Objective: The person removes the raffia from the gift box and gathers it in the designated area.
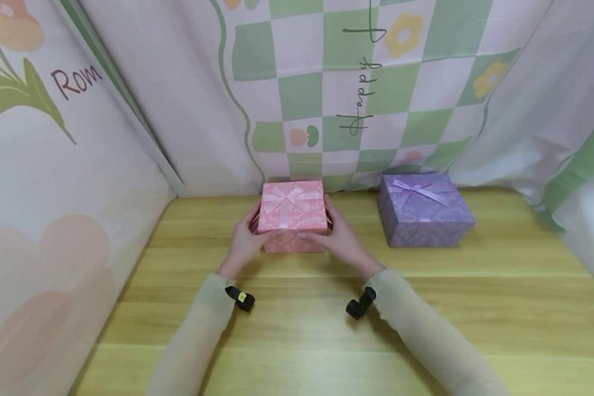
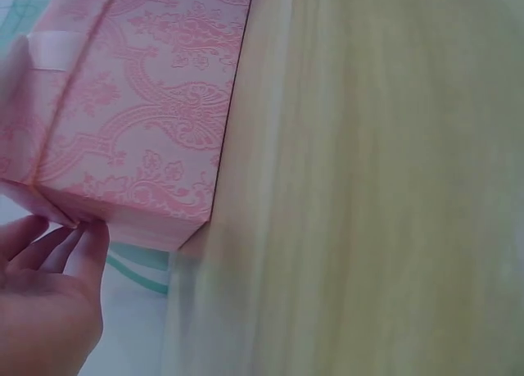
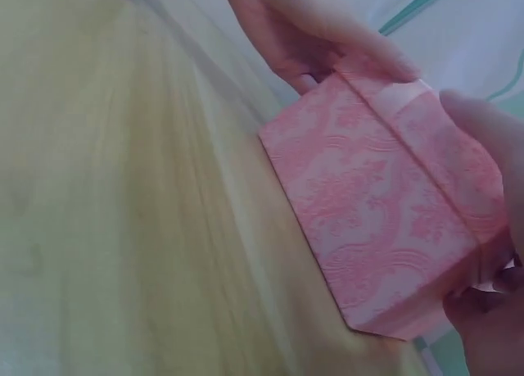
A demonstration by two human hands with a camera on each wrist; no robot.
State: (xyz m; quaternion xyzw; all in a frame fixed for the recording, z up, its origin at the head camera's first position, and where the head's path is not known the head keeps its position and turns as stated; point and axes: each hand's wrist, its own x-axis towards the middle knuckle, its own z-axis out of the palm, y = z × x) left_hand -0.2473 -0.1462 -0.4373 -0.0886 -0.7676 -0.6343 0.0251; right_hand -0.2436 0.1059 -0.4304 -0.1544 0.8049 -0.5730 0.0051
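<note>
On the table [image 1: 287, 330], left hand [image 1: 245, 239] and right hand [image 1: 344, 239] gripped pink box [image 1: 294, 242] from both sides, thumbs on front of lid [image 1: 307, 220], fingers round the sides. Pink box sat toward the back, lid on, inside hidden. Purple box [image 1: 421, 234] stood to its right, also closed, inside hidden. Checked cloth [image 1: 302, 99] hung behind.

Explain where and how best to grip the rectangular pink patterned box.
The pink box is probably best gripped by its two side faces, left hand from the left, right hand from the right: these faces are flat and opposite, while a looped pink ribbon bow tops it.
</note>
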